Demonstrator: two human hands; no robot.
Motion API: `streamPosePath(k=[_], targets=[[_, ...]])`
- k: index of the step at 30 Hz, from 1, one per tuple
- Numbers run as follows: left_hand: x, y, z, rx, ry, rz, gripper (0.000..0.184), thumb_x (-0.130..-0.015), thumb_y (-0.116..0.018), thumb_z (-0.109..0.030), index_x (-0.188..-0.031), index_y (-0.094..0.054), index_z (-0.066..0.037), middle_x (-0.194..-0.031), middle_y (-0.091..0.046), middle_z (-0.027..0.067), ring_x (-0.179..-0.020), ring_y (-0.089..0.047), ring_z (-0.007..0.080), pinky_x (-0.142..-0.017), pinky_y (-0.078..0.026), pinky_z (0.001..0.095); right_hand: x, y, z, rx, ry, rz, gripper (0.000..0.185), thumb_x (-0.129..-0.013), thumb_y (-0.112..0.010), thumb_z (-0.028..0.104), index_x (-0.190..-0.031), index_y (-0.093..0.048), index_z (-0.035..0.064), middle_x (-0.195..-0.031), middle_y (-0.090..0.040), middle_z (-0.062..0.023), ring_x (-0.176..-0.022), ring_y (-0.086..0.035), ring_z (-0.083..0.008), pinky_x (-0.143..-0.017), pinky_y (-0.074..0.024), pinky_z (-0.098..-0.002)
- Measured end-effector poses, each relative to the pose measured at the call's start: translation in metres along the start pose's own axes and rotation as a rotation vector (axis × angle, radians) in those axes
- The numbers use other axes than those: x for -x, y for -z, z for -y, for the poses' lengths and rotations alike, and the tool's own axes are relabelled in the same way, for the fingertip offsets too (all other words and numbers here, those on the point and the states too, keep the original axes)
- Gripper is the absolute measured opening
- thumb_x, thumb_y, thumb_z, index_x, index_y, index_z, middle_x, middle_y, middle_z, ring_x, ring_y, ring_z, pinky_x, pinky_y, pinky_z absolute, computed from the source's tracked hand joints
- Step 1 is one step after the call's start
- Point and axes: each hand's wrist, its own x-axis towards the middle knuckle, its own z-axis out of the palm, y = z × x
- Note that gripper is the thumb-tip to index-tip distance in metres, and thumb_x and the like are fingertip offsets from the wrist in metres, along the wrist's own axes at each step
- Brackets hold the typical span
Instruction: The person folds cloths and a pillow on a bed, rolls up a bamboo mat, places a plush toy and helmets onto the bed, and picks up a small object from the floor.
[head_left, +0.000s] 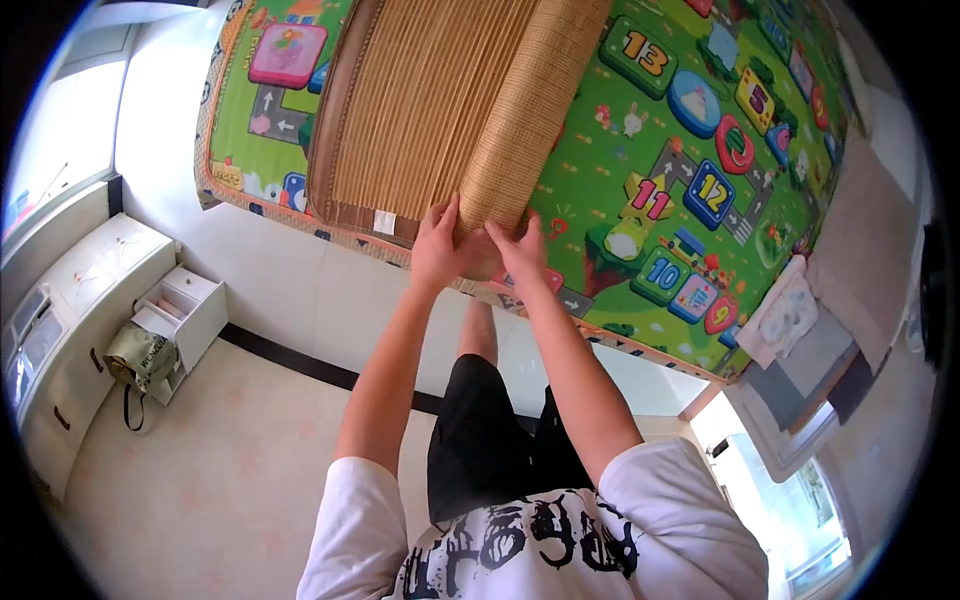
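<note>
A bamboo mat [410, 110] lies partly unrolled over a green play mat [590, 170] printed with numbers and pictures. Its right part forms a roll [530, 100] that runs away from me. At the near end of this roll, my left hand [437, 240] grips the left side, fingers wrapped on the edge. My right hand [517, 250] holds the right side of the same end, its fingers closed round it. A white label [384, 222] shows on the mat's brown border, left of my left hand.
Folded cloths [800, 330] lie at the play mat's right corner, by a white stool or chair. At the left stand a white cabinet [90, 290] and an open drawer unit [200, 310] with a bag [142, 355]. My legs are close below the mat's edge.
</note>
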Motion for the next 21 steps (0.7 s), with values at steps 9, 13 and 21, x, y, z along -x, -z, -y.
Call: streamPosePath(k=[9, 13, 21], targets=[[-0.017, 0.043, 0.024, -0.013, 0.064, -0.165, 0.043, -0.096, -0.065, -0.029, -0.135, -0.064, -0.010, -0.125, -0.062, 0.0182, -0.122, -0.055, 0.0388, -0.101, -0.046, 0.0466, 0.010, -0.093, 0.067, 0.582, 0.016, -0.255, 0.106, -0.071, -0.089, 0.043, -0.144, -0.030, -0.0043, -0.132, -0.047, -0.0298, -0.116, -0.055, -0.0483, -0.094, -0.0495, -0.0541], [-0.019, 0.051, 0.041, 0.295, 0.132, -0.145, 0.053, -0.102, -0.056, -0.037, -0.146, -0.053, -0.008, -0.134, -0.058, 0.0240, -0.126, -0.054, 0.0410, -0.105, -0.045, 0.0433, 0.012, -0.121, 0.042, 0.415, 0.478, -0.150, 0.103, -0.082, -0.080, 0.030, -0.155, -0.017, -0.0055, -0.132, -0.048, -0.0261, -0.117, -0.056, -0.0440, -0.092, -0.0493, -0.0549], [-0.032, 0.071, 0.028, -0.280, 0.219, -0.112, 0.071, -0.092, -0.065, -0.057, -0.143, -0.052, -0.010, -0.139, -0.052, 0.0200, -0.133, -0.044, 0.0414, -0.109, -0.037, 0.0535, -0.012, -0.100, 0.020, 0.416, 0.386, -0.266, 0.072, -0.086, -0.079, 0.032, -0.142, -0.046, 0.0010, -0.131, -0.057, -0.0209, -0.120, -0.057, -0.0364, -0.100, -0.0481, -0.0467]])
